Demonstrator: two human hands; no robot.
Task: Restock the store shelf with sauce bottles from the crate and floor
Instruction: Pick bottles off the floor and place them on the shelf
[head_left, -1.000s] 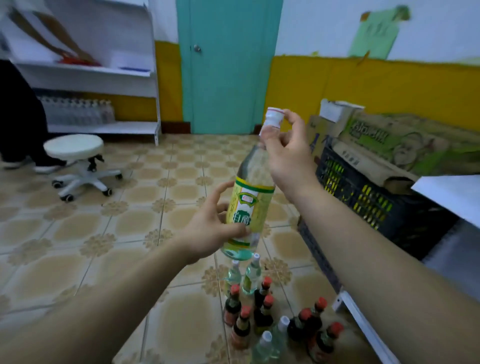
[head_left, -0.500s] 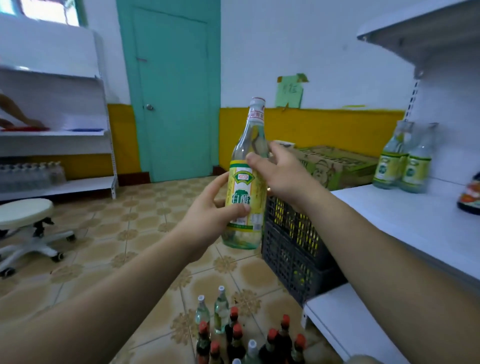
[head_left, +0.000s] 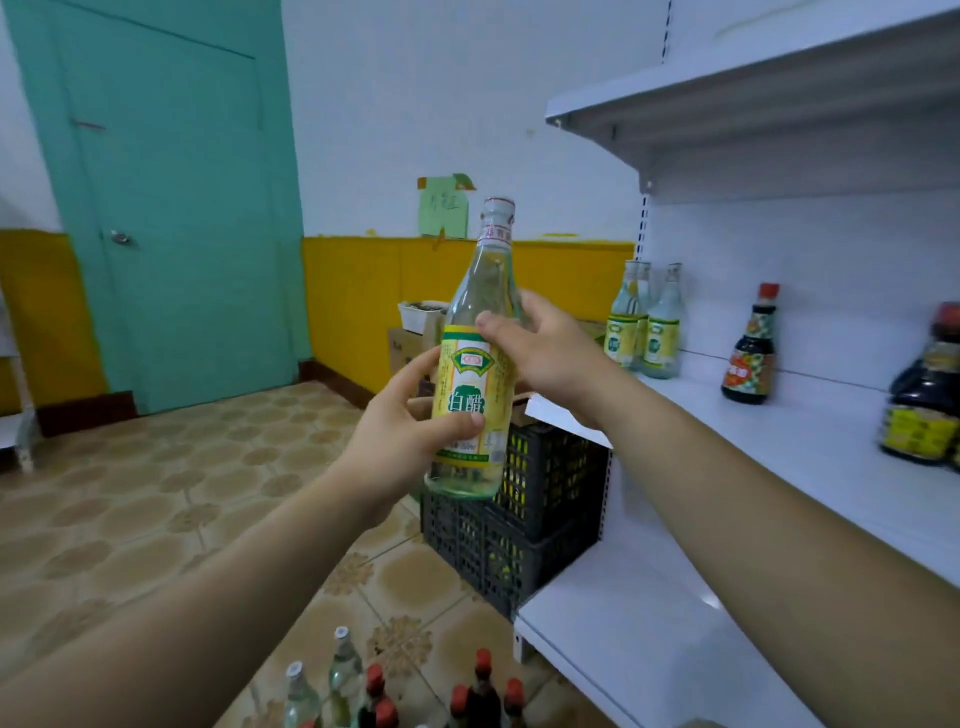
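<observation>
I hold a clear vinegar bottle (head_left: 475, 364) with a yellow-green label upright in mid-air, in front of the black crate (head_left: 524, 519). My left hand (head_left: 410, 441) grips its lower body from the left. My right hand (head_left: 545, 353) wraps its shoulder from the right. The white store shelf (head_left: 810, 452) runs along the right. On it stand several matching vinegar bottles (head_left: 647, 325) at the far end, a small dark sauce bottle (head_left: 748, 348) and a large dark jug (head_left: 924, 395). More bottles (head_left: 395, 691) with red and white caps stand on the floor below.
A lower white shelf board (head_left: 623, 623) juts out by the crate. An upper shelf (head_left: 753, 98) overhangs the right. Cardboard boxes (head_left: 410, 343) sit behind the crate against the yellow wall. A teal door (head_left: 166, 208) stands at left across tiled floor (head_left: 156, 493).
The view has swung up and right toward the shelf. The bottle has risen upright, and my right hand has slid from its cap down to its shoulder.
</observation>
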